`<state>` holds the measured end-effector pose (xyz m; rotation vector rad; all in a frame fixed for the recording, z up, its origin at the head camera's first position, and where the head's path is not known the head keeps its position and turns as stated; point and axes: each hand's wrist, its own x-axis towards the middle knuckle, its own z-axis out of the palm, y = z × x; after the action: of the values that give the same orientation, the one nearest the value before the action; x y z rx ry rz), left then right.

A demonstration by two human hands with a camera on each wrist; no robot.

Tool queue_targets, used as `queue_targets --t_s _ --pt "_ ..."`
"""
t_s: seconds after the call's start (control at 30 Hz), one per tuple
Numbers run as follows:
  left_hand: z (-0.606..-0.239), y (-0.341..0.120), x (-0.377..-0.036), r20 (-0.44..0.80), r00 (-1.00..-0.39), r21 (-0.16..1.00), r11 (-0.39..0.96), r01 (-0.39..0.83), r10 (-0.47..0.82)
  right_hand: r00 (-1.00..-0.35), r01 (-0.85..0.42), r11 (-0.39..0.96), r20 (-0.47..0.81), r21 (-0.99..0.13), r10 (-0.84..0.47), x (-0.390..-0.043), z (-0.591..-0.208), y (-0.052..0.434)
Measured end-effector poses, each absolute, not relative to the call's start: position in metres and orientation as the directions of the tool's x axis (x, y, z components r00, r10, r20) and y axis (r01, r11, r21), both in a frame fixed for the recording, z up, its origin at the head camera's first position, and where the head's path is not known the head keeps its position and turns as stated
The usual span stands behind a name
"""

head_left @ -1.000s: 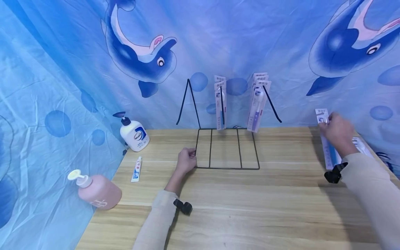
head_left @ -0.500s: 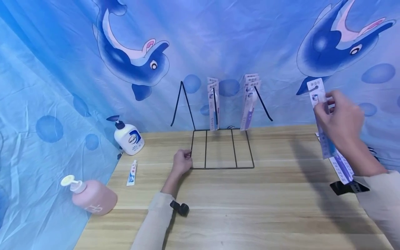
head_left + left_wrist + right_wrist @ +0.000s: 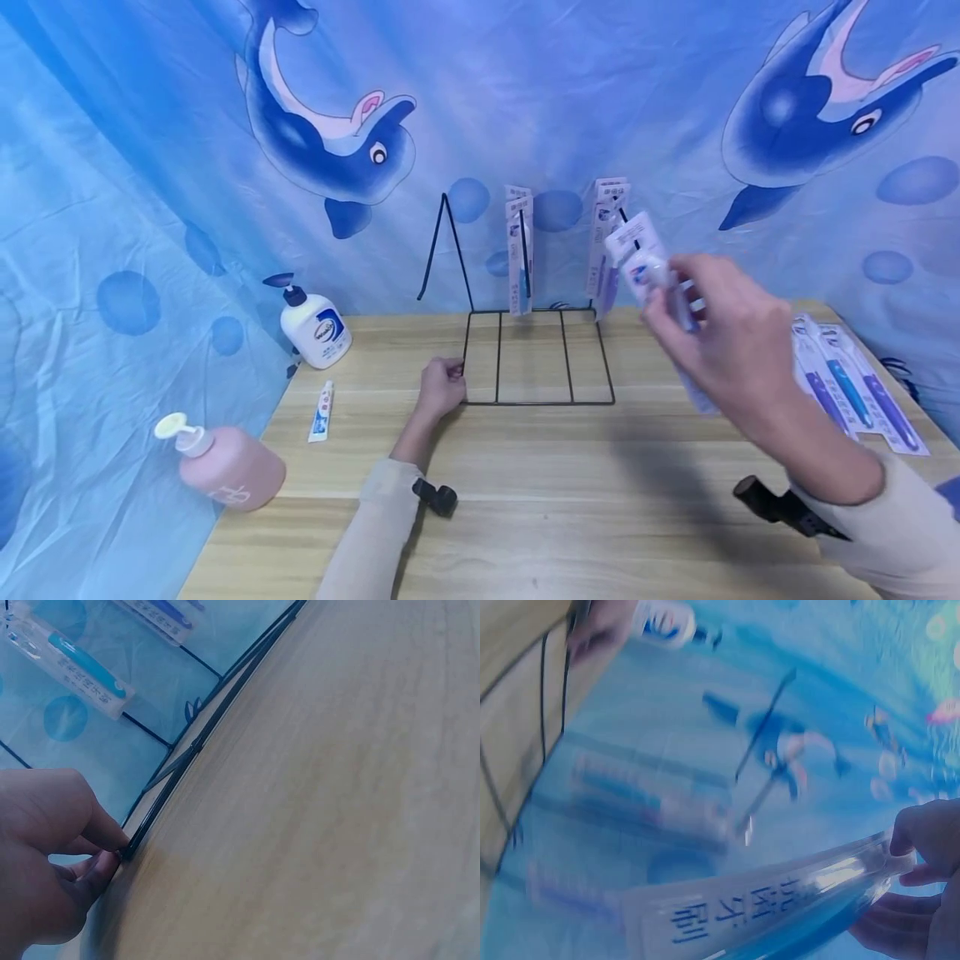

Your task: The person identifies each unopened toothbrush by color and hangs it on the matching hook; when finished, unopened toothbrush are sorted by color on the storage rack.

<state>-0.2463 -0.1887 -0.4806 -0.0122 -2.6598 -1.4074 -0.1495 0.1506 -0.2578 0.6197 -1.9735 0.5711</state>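
While the left hand (image 3: 442,390) is pinching the front left corner of the black wire rack (image 3: 538,357) and pressing it to the wooden table (image 3: 570,483), thumb and fingers curled round the wire as the left wrist view shows, the right hand (image 3: 731,342) is carrying a packaged toothbrush (image 3: 647,260) in the air, just in front of the rack's right-hand hook. Its fingers are gripping the lower part of the blister card, and the card's top is tilting toward the hook, not yet on it. Stock already hanging: a few packs on the middle hook (image 3: 519,250), a thicker bunch on the right hook (image 3: 607,225); the left hook (image 3: 447,242) is standing bare. Three more packaged toothbrushes (image 3: 851,392) are lying flat near the table's right edge, so by my reckoning the hanging is partly done, with this pack and those three left. Also standing by on the left: white pump bottle (image 3: 315,327), small toothpaste tube (image 3: 322,410), pink pump bottle (image 3: 225,463).
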Motion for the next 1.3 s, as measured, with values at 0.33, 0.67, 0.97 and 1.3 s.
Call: queue_targets --t_s 0.33,0.67,0.97,1.3 --pt "-0.482 -0.188 -0.248 0.125 -0.989 0.822 0.566 0.062 -0.073 -0.446 -0.717 0.683 0.844 -0.137 -0.299 -0.155 -0.288 0.094" --pt "-0.479 -0.187 -0.247 0.108 -0.991 0.822 0.568 0.046 -0.076 -0.502 -0.699 0.701 0.794 -0.140 -0.342 -0.172 -0.312 0.079" --pt "-0.480 -0.190 -0.247 0.111 -0.990 0.817 0.575 0.042 -0.085 -0.606 -0.654 0.702 0.752 -0.284 -0.260 -0.217 -0.324 0.058" --pt "-0.480 -0.187 -0.247 0.098 -0.992 0.819 0.573 0.034 -0.081 -0.682 -0.584 0.685 0.721 -0.436 -0.123 -0.273 -0.332 0.033"
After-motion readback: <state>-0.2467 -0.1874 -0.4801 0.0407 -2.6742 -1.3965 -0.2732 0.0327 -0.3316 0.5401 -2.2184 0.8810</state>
